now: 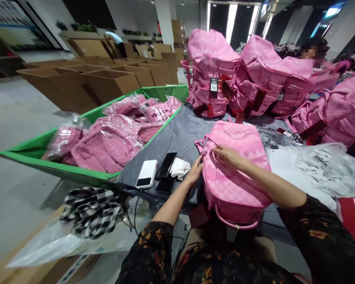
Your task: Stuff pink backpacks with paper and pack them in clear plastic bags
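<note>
A pink backpack (235,173) lies flat on the grey table cover (177,134) in front of me. My left hand (194,172) rests against its left edge, fingers together and touching the fabric. My right hand (227,156) lies on top of the backpack near its upper left, fingers curled in a pinch on the fabric by the strap. A dark red tag (198,215) hangs off the backpack's lower left corner.
A white power bank (147,174), two dark phones (166,165) and a white cloth (180,167) lie left of my hands. A green bin (35,152) holds bagged pink backpacks. More pink backpacks (213,73) are piled at the back; clear plastic bags (325,165) lie right. A person sits far right.
</note>
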The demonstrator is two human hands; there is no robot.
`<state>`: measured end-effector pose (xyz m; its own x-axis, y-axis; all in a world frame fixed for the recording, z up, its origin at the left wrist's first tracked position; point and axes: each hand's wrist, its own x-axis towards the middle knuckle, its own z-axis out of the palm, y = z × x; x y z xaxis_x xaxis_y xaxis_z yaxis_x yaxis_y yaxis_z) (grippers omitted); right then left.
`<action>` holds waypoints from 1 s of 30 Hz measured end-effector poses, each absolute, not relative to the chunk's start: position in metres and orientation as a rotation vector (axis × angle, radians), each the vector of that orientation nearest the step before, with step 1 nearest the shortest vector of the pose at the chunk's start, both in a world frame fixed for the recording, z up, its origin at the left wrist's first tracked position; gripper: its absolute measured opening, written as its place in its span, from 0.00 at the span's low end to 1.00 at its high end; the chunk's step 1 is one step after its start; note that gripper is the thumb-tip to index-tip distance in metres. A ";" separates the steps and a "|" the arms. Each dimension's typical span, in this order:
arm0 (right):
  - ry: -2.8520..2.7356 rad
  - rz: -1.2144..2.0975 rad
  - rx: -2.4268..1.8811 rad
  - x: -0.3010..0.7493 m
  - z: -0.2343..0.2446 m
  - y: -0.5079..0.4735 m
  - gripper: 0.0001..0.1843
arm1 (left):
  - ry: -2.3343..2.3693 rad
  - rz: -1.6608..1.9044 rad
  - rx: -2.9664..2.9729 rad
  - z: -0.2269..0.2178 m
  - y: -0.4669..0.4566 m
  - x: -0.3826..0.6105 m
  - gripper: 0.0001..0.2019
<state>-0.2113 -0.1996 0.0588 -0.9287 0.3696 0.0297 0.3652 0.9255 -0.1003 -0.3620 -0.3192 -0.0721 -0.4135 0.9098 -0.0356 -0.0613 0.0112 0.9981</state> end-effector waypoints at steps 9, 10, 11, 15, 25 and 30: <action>-2.802 0.179 -0.651 -0.240 0.004 -0.172 0.18 | 1.772 1.517 0.946 -0.082 -0.282 -0.345 0.11; -2.764 0.182 -0.631 -0.239 -0.001 -0.169 0.18 | 1.802 1.528 0.984 -0.079 -0.279 -0.346 0.10; -2.739 0.176 -0.614 -0.237 -0.006 -0.167 0.18 | 1.861 1.542 1.032 -0.077 -0.278 -0.346 0.10; -2.685 0.125 -0.512 -0.233 -0.019 -0.165 0.13 | 2.156 1.401 1.297 -0.073 -0.283 -0.347 0.09; -2.825 -0.093 0.059 -0.238 0.002 -0.146 0.09 | 1.974 0.863 1.864 -0.023 -0.315 -0.374 0.13; -2.840 -0.282 0.182 -0.253 0.023 -0.135 0.09 | 1.679 0.816 2.053 -0.021 -0.406 -0.333 0.20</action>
<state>-0.2530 -0.1355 0.0231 -0.9525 -0.1516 0.2640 -0.0968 0.9730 0.2095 -0.3329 -0.4058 -0.0212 0.1251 0.9710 0.2037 0.7599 -0.2258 0.6095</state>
